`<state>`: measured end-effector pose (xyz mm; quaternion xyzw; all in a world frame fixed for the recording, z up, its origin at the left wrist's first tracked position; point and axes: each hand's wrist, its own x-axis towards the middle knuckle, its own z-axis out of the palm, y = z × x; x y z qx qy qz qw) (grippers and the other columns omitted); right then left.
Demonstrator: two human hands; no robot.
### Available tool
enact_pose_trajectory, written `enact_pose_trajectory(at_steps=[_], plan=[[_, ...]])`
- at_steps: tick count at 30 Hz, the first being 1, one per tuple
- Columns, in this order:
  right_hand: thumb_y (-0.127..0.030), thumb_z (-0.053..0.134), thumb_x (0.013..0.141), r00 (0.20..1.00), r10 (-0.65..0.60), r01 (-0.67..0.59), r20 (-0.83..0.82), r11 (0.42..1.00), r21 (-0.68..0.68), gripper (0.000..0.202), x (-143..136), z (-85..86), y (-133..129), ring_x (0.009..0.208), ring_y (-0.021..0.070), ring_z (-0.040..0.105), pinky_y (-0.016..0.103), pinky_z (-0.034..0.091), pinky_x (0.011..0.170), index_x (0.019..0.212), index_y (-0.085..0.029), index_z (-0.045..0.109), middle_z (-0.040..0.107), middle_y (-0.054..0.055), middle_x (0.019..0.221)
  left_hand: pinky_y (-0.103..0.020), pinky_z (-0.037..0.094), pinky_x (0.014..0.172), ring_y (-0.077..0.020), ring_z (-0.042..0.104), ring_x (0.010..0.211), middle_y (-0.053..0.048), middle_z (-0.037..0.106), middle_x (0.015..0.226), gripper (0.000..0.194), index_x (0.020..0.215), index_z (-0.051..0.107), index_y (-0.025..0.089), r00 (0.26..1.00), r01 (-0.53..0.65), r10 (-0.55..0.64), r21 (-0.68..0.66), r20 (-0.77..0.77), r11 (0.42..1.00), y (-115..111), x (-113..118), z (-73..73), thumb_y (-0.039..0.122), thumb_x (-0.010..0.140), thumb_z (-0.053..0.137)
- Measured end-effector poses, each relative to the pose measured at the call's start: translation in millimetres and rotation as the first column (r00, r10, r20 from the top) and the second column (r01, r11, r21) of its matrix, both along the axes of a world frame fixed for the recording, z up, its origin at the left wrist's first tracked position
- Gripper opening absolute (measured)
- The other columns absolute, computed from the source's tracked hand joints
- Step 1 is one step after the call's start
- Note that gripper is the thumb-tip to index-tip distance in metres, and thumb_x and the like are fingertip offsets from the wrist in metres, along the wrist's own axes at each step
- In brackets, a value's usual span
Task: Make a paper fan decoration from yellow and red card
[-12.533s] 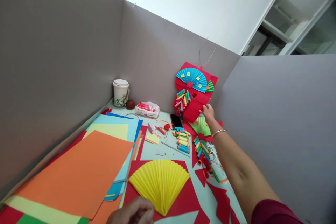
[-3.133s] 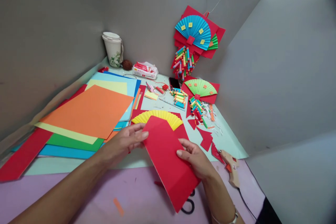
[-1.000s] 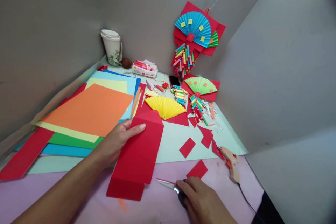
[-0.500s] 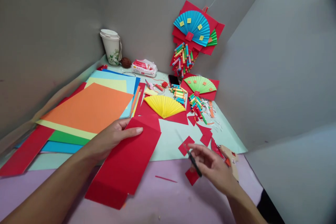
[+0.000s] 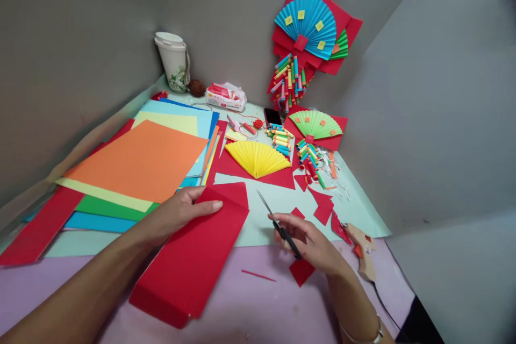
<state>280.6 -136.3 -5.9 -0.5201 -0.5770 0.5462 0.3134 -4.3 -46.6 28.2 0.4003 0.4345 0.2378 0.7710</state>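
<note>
My left hand (image 5: 185, 209) grips the upper left edge of a folded red paper piece (image 5: 197, 252), thumb on top, the paper slanting down toward me. In my right hand (image 5: 304, 236) are black-handled scissors (image 5: 287, 235), blades pointing up and left, apart from the paper. Small red squares lie under and beside the right hand, one of them (image 5: 301, 273) just below it. A thin red strip (image 5: 258, 276) rests on the purple surface between the hands. Beyond them a yellow pleated fan (image 5: 258, 160) lies on red paper.
Coloured sheets (image 5: 141, 158) are stacked at left. A white cup (image 5: 173, 62) stands behind. A glue gun (image 5: 363, 250) with a cable lies at right. A green fan (image 5: 316, 124) and paper rolls (image 5: 308, 158) are farther back; a blue fan decoration (image 5: 308, 27) hangs above.
My right hand has moved left with the scissors, nearer the red paper. The view has shifted slightly, showing more of the glue gun and a bracelet on the right wrist.
</note>
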Motion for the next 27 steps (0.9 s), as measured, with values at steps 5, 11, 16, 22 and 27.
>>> enact_pose_trajectory(at_steps=[5,11,16,22,27], plan=[[-0.022,0.06,0.083,0.988,0.065,-0.066,0.141,0.998,0.005,0.046,3,3.1,0,0.081,0.0169,0.061,0.029,0.052,0.074,0.129,-0.024,0.06,0.066,0.004,0.093,-0.028,0.056,0.049,-0.0243,0.072,0.055,-0.01,0.078,0.074,0.03,0.096,0.077,0.021,0.999,0.0,-0.001,-0.018,-0.039,1.0,-1,3,-3.7,0.036,0.069,0.081],[-0.015,0.057,0.079,0.977,0.126,-0.131,0.173,0.991,0.017,0.05,4,12.4,-1,0.08,0.0158,0.06,0.027,0.05,0.072,0.128,-0.021,0.061,0.067,0.004,0.092,-0.03,0.058,0.052,-0.0258,0.074,0.059,-0.01,0.079,0.077,0.032,0.1,0.075,0.023,0.994,0.034,-0.034,-0.006,-0.1,0.999,-1,8,-6.3,0.037,0.071,0.08],[-0.012,0.055,0.077,0.963,0.152,-0.165,0.224,0.985,0.042,0.052,3,17.9,-2,0.084,0.0166,0.061,0.028,0.051,0.075,0.127,-0.022,0.063,0.068,0.004,0.099,-0.029,0.057,0.051,-0.025,0.073,0.057,-0.01,0.079,0.076,0.03,0.097,0.076,0.024,0.991,0.049,-0.051,-0.018,-0.12,0.999,-1,11,-7.6,0.036,0.07,0.081],[-0.013,0.054,0.077,0.966,0.157,-0.168,0.205,0.985,0.04,0.051,2,18.6,-1,0.084,0.0165,0.063,0.027,0.052,0.075,0.127,-0.022,0.063,0.07,0.003,0.097,-0.032,0.057,0.052,-0.0273,0.073,0.059,-0.009,0.078,0.075,0.029,0.094,0.075,0.023,0.984,0.07,-0.072,-0.015,-0.164,0.997,-1,12,-17.0,0.037,0.069,0.081],[-0.012,0.056,0.078,0.96,0.179,-0.196,0.218,0.979,0.061,0.052,5,16.5,-1,0.086,0.0165,0.063,0.026,0.052,0.076,0.129,-0.021,0.062,0.07,0.004,0.101,-0.031,0.057,0.054,-0.0267,0.074,0.063,-0.007,0.079,0.077,0.035,0.101,0.073,0.023,0.979,0.131,-0.13,0.002,-0.156,0.991,-1,13,-19.5,0.042,0.072,0.078]])
